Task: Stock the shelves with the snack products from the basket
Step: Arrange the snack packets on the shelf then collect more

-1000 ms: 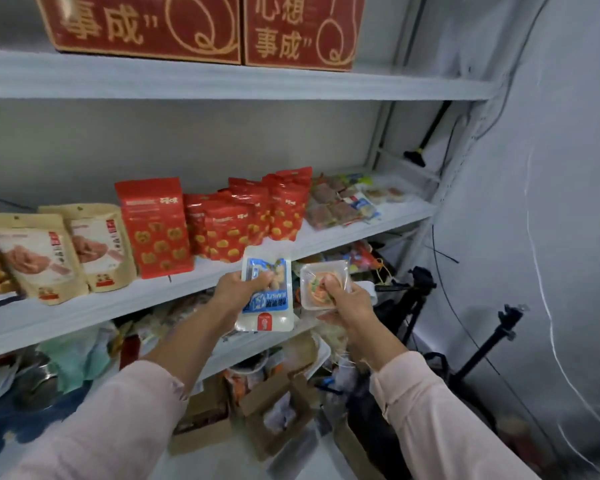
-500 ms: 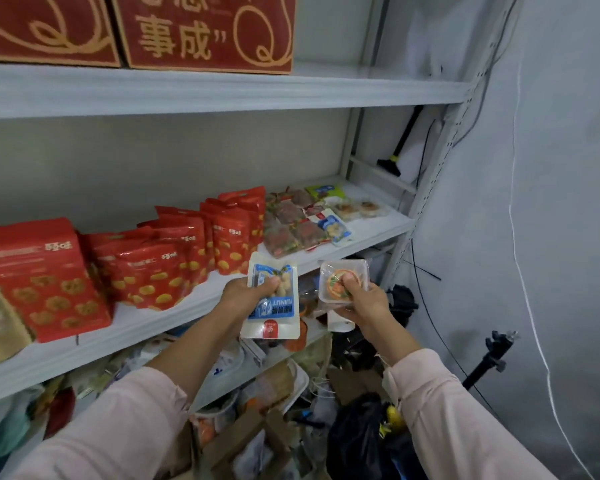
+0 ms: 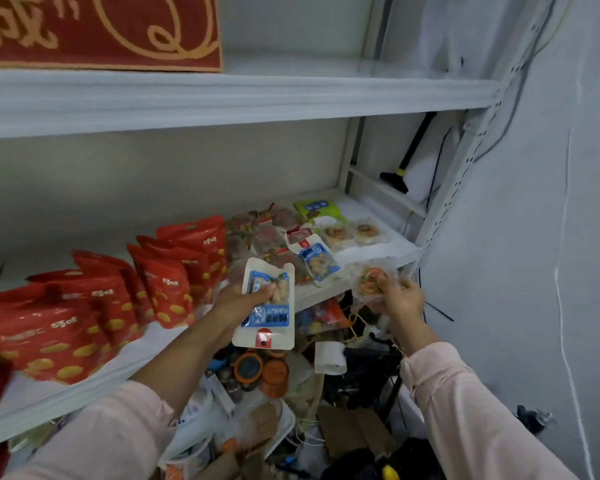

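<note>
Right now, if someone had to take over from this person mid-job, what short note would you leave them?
Left hand: holds a peanut pack upright, just in front of the middle shelf.
Right hand: holds a small clear snack pack at the shelf's front right edge.
Done: red bags stand in a row on the shelf; a matching peanut pack and two clear packs lie at its right end.
Left: set both held packs beside their matches. The basket is not in view.
</note>
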